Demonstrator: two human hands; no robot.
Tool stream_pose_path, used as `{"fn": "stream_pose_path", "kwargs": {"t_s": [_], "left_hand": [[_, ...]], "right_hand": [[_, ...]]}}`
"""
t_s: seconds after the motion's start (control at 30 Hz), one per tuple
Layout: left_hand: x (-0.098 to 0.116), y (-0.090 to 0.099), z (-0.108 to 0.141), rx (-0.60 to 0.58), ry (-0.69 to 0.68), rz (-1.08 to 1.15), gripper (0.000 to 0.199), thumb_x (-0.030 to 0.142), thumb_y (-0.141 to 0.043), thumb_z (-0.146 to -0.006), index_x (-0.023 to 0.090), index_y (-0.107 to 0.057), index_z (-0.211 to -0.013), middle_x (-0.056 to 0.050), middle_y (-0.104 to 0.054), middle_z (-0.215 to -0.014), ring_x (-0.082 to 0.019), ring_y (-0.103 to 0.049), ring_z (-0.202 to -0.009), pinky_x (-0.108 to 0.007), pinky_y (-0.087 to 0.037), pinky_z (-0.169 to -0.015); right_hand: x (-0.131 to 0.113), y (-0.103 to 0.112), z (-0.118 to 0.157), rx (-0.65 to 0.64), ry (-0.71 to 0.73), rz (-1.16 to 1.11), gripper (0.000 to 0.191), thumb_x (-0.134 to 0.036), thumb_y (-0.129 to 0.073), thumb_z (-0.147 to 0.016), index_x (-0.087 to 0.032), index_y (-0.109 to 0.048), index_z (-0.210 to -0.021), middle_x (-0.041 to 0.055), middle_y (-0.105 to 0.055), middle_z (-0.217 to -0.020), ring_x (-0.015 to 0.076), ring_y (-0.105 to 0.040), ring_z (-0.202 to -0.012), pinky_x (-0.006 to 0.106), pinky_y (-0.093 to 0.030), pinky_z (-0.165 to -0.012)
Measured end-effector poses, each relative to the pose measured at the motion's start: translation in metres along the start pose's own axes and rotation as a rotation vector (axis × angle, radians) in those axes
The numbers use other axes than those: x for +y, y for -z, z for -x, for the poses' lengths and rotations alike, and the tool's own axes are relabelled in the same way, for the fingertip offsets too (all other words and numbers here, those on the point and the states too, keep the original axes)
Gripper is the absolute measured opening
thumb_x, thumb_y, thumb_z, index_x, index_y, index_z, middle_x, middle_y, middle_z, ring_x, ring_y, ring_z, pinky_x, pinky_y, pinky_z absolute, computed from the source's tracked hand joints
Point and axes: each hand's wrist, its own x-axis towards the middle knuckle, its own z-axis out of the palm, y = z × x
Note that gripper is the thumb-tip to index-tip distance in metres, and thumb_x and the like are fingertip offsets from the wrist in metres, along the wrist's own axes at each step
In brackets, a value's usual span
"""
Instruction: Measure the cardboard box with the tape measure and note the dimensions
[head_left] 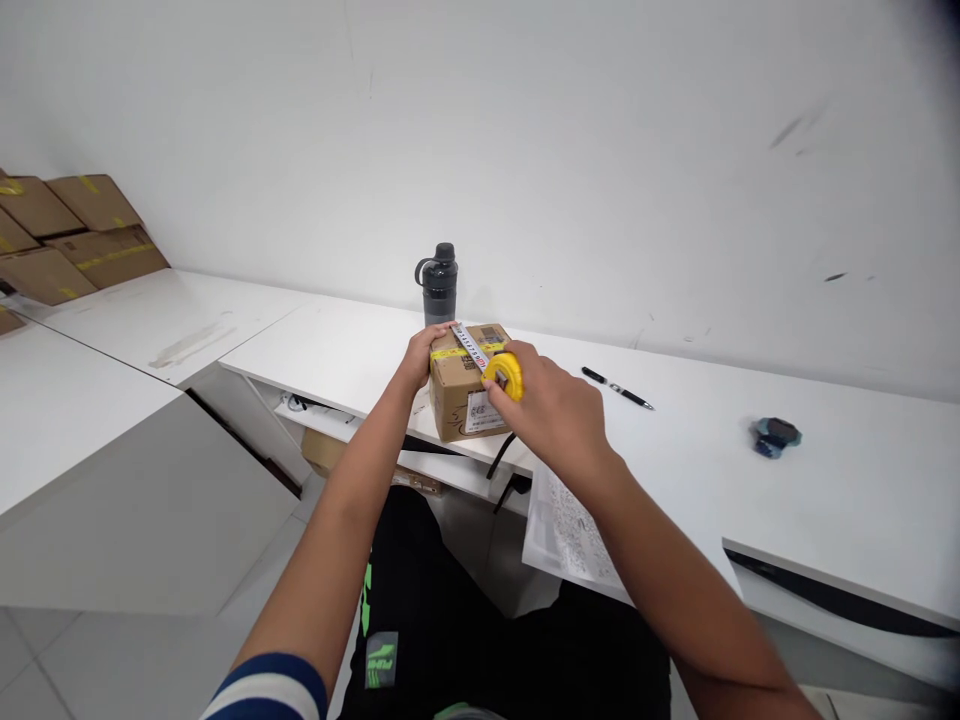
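Note:
A small brown cardboard box [457,400] with yellow tape and a white label stands near the desk's front edge. My right hand [559,410] is closed around a yellow tape measure [504,374] at the box's near right top edge. Its pulled-out blade [470,345] lies slantwise across the box top, numbers showing. At the far left top edge, my left hand [421,355] has its fingers closed at the blade's end, against the box; part of those fingers is hidden.
Behind the box stands a dark bottle [440,285]. A pen [617,388] and a dark watch-like object [776,436] lie to the right on the white desk [690,400]. A printed sheet [566,525] overhangs the front edge. Several cartons [112,255] are stacked at far left.

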Motion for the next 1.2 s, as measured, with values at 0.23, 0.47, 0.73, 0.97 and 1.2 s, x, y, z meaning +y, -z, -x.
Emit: {"fn": "stream_pose_path", "kwargs": {"t_s": [0.23, 0.47, 0.73, 0.97, 1.2], "left_hand": [[-0.001, 0.0, 0.0, -0.018, 0.008, -0.002, 0.038, 0.03, -0.066, -0.062, 0.014, -0.073, -0.095, -0.007, -0.075, -0.091, -0.024, -0.068, -0.09, -0.038, -0.048, -0.094], [-0.003, 0.001, -0.003, -0.044, 0.026, 0.012, 0.039, 0.031, -0.066, -0.065, 0.013, -0.071, -0.099, -0.008, -0.075, -0.091, -0.023, -0.069, -0.089, -0.038, -0.048, -0.095], [-0.004, 0.003, -0.005, -0.013, 0.032, 0.035, 0.037, 0.028, -0.066, -0.066, 0.012, -0.072, -0.099, -0.008, -0.075, -0.094, -0.024, -0.068, -0.089, -0.04, -0.05, -0.092], [-0.007, 0.005, -0.007, -0.052, 0.009, 0.042, 0.036, 0.028, -0.066, -0.067, 0.012, -0.072, -0.099, -0.007, -0.074, -0.093, -0.023, -0.068, -0.088, -0.037, -0.05, -0.09], [-0.007, 0.005, -0.006, -0.042, -0.002, 0.058, 0.036, 0.028, -0.066, -0.066, 0.012, -0.072, -0.097, -0.007, -0.074, -0.091, -0.023, -0.068, -0.085, -0.037, -0.049, -0.088]], "right_hand": [[-0.001, -0.002, -0.003, 0.0, -0.009, 0.01, 0.05, -0.049, -0.039, -0.096, -0.024, -0.043, -0.139, 0.0107, -0.066, -0.114, 0.024, -0.064, -0.086, 0.027, -0.035, -0.059], [-0.001, -0.004, -0.003, 0.008, -0.001, 0.006, 0.052, -0.053, -0.036, -0.097, -0.025, -0.043, -0.14, 0.0105, -0.065, -0.115, 0.0244, -0.064, -0.085, 0.028, -0.037, -0.059], [0.0, -0.006, -0.003, 0.014, 0.005, -0.009, 0.051, -0.052, -0.037, -0.097, -0.025, -0.044, -0.14, 0.0105, -0.065, -0.114, 0.0247, -0.064, -0.086, 0.029, -0.037, -0.059], [0.004, -0.003, -0.012, 0.035, 0.022, -0.03, 0.046, -0.051, -0.04, -0.095, -0.025, -0.048, -0.133, 0.0088, -0.068, -0.109, 0.0249, -0.064, -0.086, 0.028, -0.037, -0.063], [-0.007, -0.013, -0.043, 0.014, 0.035, -0.015, 0.045, -0.048, -0.042, -0.095, -0.024, -0.046, -0.133, 0.0109, -0.065, -0.111, 0.0254, -0.063, -0.088, 0.029, -0.038, -0.064]]}}
